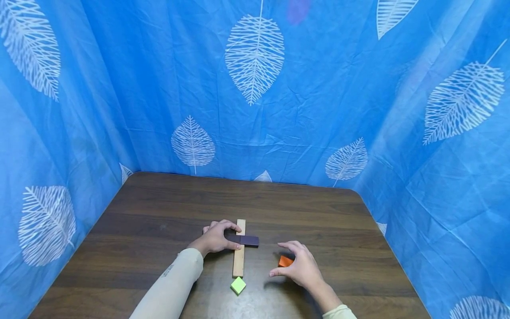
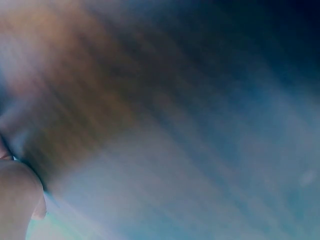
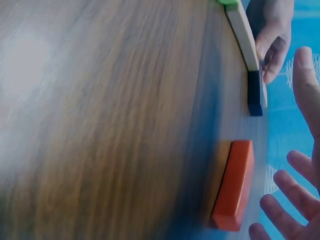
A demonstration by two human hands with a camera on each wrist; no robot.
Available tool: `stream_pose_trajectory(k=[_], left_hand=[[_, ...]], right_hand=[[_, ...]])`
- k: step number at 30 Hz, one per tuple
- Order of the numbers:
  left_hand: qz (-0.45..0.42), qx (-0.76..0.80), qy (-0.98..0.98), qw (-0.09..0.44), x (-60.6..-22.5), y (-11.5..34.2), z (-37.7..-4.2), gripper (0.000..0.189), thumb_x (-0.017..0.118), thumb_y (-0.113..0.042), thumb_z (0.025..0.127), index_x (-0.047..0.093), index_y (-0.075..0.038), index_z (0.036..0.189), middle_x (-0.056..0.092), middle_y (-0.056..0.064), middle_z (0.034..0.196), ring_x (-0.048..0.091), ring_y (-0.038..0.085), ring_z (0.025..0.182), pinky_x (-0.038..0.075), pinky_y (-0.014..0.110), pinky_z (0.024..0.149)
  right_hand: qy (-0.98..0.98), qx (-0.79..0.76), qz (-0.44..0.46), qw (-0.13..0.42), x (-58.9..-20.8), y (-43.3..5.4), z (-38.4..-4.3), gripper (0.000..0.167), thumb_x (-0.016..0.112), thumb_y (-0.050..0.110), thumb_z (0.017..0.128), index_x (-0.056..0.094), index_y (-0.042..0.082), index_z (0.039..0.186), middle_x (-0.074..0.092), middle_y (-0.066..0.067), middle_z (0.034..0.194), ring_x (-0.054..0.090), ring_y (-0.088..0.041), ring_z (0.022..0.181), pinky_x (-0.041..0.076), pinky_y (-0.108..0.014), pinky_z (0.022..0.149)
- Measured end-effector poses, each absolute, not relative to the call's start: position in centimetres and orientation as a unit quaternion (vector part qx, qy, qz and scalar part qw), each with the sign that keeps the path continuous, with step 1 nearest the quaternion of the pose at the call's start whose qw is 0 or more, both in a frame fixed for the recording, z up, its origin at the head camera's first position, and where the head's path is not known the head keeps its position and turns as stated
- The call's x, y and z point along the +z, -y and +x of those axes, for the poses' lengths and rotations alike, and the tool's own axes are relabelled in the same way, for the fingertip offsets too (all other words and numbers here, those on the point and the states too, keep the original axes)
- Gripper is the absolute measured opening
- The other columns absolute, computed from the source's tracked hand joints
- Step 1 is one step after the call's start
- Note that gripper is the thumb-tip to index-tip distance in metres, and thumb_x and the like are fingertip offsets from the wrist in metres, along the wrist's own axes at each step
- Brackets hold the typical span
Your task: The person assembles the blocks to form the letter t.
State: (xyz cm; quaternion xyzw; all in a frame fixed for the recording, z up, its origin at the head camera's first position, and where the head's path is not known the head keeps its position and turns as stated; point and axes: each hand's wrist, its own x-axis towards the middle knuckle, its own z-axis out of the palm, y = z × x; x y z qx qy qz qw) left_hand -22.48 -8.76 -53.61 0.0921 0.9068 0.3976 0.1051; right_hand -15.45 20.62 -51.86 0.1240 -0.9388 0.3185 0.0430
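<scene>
On the table, a dark purple block (image 1: 249, 241) lies crosswise against a long pale wooden strip (image 1: 238, 261), with a second dark piece (image 1: 233, 239) in line on the strip's left. My left hand (image 1: 215, 237) arches around that left piece, thumb and forefinger apart over the strip; the rest of it is hidden by the hand. A lime-green block (image 1: 238, 285) sits at the strip's near end. To the right, my right hand (image 1: 303, 266) is spread around an orange block (image 1: 285, 261). The right wrist view has its fingers (image 3: 295, 192) parted beside the orange block (image 3: 234, 187).
A brown wood-grain table (image 1: 318, 212) spreads under everything. Behind it and along both sides hangs a blue curtain (image 1: 303, 110) with white leaf prints, close to the table's edges. The left wrist view is mostly blurred.
</scene>
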Motion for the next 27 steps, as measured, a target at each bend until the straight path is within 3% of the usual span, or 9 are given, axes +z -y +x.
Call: stream_pose_trajectory(k=[7, 14, 27], left_hand=[[0.087, 0.397, -0.908, 0.106, -53.6, 8.9, -22.5, 0.042, 0.092, -0.036, 0.071, 0.071, -0.033, 0.107, 0.058, -0.002, 0.132, 0.041, 0.029, 0.117, 0.019, 0.058, 0.098], [0.093, 0.394, -0.908, 0.106, -53.7, 8.9, -22.4, 0.042, 0.092, -0.036, 0.072, 0.071, -0.033, 0.108, 0.058, -0.004, 0.130, 0.041, 0.027, 0.116, 0.021, 0.056, 0.095], [0.089, 0.391, -0.910, 0.109, -53.6, 8.8, -22.4, 0.042, 0.092, -0.037, 0.072, 0.071, -0.034, 0.108, 0.058, -0.003, 0.132, 0.041, 0.028, 0.118, 0.021, 0.057, 0.097]], right_hand=[[0.931, 0.350, 0.104, 0.025, -52.8, -21.9, -15.5, 0.081, 0.099, 0.047, 0.049, 0.073, 0.014, 0.118, 0.065, 0.004, 0.113, 0.058, -0.024, 0.107, 0.047, -0.046, 0.092], [0.917, 0.390, 0.076, 0.024, -53.6, -22.5, -15.2, 0.067, 0.102, 0.032, 0.051, 0.075, 0.013, 0.109, 0.066, 0.005, 0.104, 0.058, -0.016, 0.092, 0.049, -0.033, 0.082], [0.916, 0.393, 0.077, 0.038, -54.2, -22.8, -15.1, 0.042, 0.098, 0.016, 0.060, 0.076, 0.012, 0.094, 0.065, 0.007, 0.084, 0.055, -0.008, 0.073, 0.046, -0.027, 0.067]])
